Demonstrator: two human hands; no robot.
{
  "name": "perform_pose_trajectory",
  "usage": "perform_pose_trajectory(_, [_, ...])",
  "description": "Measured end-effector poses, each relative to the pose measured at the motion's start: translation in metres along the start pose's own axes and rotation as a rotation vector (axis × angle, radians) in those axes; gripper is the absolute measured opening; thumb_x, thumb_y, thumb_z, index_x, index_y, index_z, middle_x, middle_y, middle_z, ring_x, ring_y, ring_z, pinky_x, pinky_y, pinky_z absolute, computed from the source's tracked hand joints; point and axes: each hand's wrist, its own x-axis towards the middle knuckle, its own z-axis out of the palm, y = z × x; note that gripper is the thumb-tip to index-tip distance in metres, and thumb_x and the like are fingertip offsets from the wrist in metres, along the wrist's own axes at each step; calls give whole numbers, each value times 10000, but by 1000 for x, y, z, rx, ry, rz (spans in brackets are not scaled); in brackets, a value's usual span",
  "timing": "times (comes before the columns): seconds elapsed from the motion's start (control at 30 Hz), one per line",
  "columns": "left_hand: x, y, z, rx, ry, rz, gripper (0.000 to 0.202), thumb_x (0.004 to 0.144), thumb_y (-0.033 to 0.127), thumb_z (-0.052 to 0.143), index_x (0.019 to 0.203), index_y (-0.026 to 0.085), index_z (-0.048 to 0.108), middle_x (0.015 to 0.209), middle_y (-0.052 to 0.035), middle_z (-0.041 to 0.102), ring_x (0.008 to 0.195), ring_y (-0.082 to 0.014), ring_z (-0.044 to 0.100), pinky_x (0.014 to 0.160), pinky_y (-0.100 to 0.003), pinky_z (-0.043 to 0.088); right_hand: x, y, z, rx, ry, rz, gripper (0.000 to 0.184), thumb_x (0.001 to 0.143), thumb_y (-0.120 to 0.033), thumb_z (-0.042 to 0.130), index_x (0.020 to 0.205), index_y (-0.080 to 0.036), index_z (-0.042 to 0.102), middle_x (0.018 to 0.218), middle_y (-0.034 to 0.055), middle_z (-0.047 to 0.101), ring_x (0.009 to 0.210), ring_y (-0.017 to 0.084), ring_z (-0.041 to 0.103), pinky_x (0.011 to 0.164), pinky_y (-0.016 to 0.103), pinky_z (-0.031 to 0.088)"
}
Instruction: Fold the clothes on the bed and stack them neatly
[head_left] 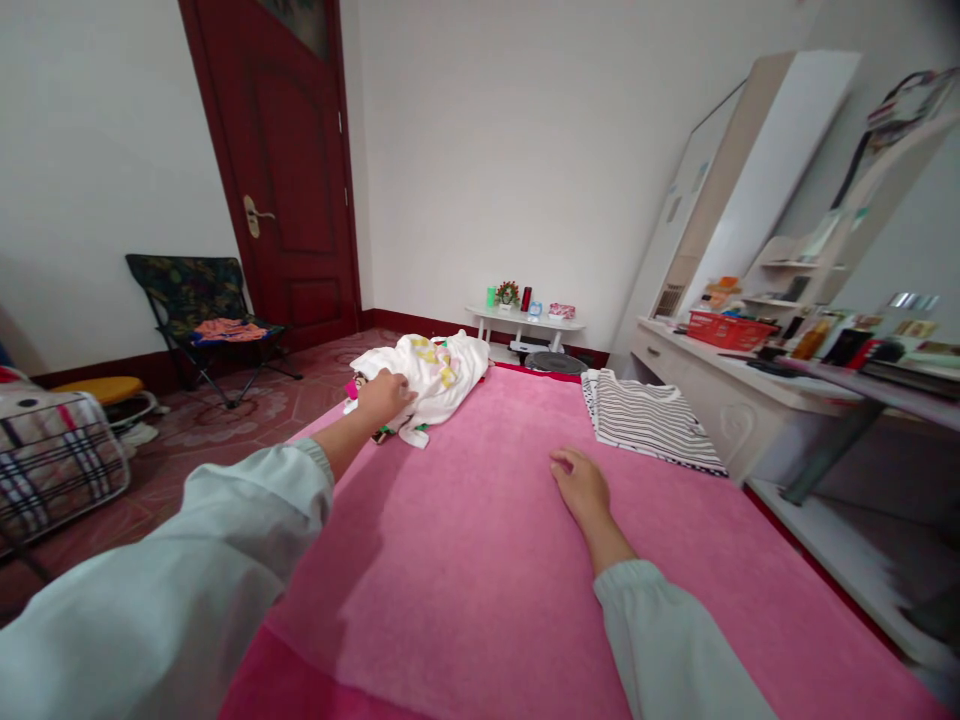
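Observation:
My left hand [384,398] is at the near left side of a heap of clothes, its fingers closed on a white garment [442,365] with a yellow print. Bits of pink, green and dark cloth show from under that garment. Over the middle of the pink bedcover [480,520], my right hand [583,487] holds nothing; its fingers are loosely bent and apart. Beyond it on the right lies a folded black-and-white striped shirt [652,420], with another patterned piece at its left edge.
To the right stands a white dressing table [652,335] with a red basket [727,330] and bottles. A low white table [525,320] stands by the far wall. On the left are a folding chair [202,290] with cloth on it, a yellow stool [101,388] and a red door [300,170].

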Motion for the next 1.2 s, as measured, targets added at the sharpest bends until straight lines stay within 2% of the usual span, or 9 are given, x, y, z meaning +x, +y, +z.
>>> perform_pose_trajectory(0.17, [-1,4,4,61,23,16,326,807,464,538,934,190,659,1041,-99,617,942,-249,599,752,-296,453,-3,-6,-4,-3,-11,14,276,801,-245,532,1023,-251,697,1218,8,623,1137,189,547,1013,322,381])
perform_pose_trajectory(0.43, [6,6,-16,31,-70,-42,299,806,436,540,940,182,626,984,-88,650,888,-235,607,676,-270,435,-4,-8,-6,-10,-15,25,271,798,-240,550,1023,-260,700,1213,5,625,1132,193,546,1006,321,378])
perform_pose_trajectory(0.53, [3,16,-30,36,41,-9,269,834,390,506,956,180,620,988,-97,640,912,-242,590,706,-290,439,-4,-9,-8,-9,-11,13,261,797,-231,553,1010,-248,703,1191,12,636,1112,188,558,994,313,385])
perform_pose_trajectory(0.63, [-4,32,-36,85,175,184,229,858,275,457,977,174,623,1069,-117,606,1045,-257,539,812,-318,431,-5,-10,-9,-4,-12,9,248,798,-230,555,996,-249,703,1180,11,640,1104,186,561,994,309,384])
perform_pose_trajectory(0.7, [-12,43,-32,99,99,317,248,870,216,417,1003,194,625,1082,-95,603,1057,-233,539,836,-304,428,-5,-10,-9,-1,-14,15,246,798,-231,557,996,-257,701,1186,-2,637,1109,188,556,1000,313,380])
perform_pose_trajectory(0.8, [-27,54,-16,106,-71,344,235,858,212,449,1000,190,635,1038,-90,616,982,-218,583,794,-286,453,-5,-10,-8,-3,-16,22,250,800,-233,555,1003,-265,698,1195,-15,632,1121,193,549,1009,321,376])
perform_pose_trajectory(1.0, [-40,60,12,141,-65,203,297,819,124,460,1076,64,595,1077,-199,569,959,-300,608,734,-361,486,-6,-11,-8,-6,-10,32,253,803,-243,554,1006,-260,704,1217,5,622,1140,194,540,1022,327,362])
perform_pose_trajectory(1.1, [-36,61,10,133,-73,193,257,836,105,417,973,89,634,1043,-183,588,902,-284,630,724,-363,484,-6,-13,-10,-5,-10,37,257,799,-240,558,1007,-259,707,1220,13,621,1139,199,541,1017,333,365])
perform_pose_trajectory(1.2, [-34,66,2,96,-50,242,219,856,157,440,948,148,638,1065,-142,604,997,-272,597,778,-343,463,-6,-13,-10,-1,-12,41,255,795,-236,557,998,-267,708,1211,3,626,1131,197,546,1010,330,373])
